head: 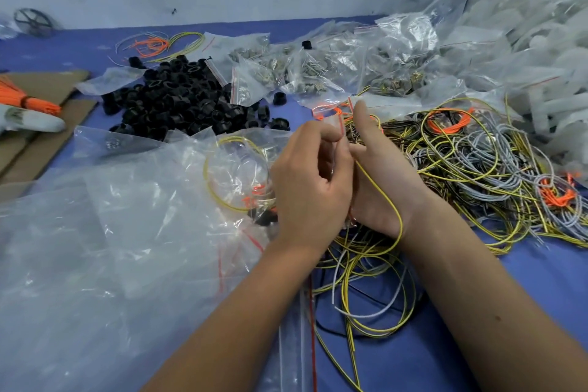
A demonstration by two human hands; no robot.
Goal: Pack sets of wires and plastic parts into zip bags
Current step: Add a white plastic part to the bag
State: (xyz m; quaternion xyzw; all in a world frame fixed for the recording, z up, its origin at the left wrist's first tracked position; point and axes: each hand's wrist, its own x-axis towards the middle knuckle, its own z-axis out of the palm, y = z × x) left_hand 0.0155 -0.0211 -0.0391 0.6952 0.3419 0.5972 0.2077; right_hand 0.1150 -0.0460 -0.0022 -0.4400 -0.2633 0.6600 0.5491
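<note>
My left hand [310, 181] and my right hand [378, 178] meet at the table's middle. Both pinch the red-striped mouth of a small clear zip bag [332, 119] held between them. A yellow wire [389, 204] runs from between the fingers down over my right wrist. Just left of my left hand lies a filled zip bag [237, 175] with a yellow wire loop, orange bits and a black part inside. A tangle of yellow, grey and black wires [471, 162] spreads to the right and below my wrists. Black plastic rings [181, 99] are heaped at the back left.
Large clear plastic bags [95, 248] cover the left foreground. Small zip bags of grey parts [305, 70] lie along the back. White plastic pieces in bags [547, 51] pile up at the right. Cardboard with orange wire bundles [28, 102] sits at far left.
</note>
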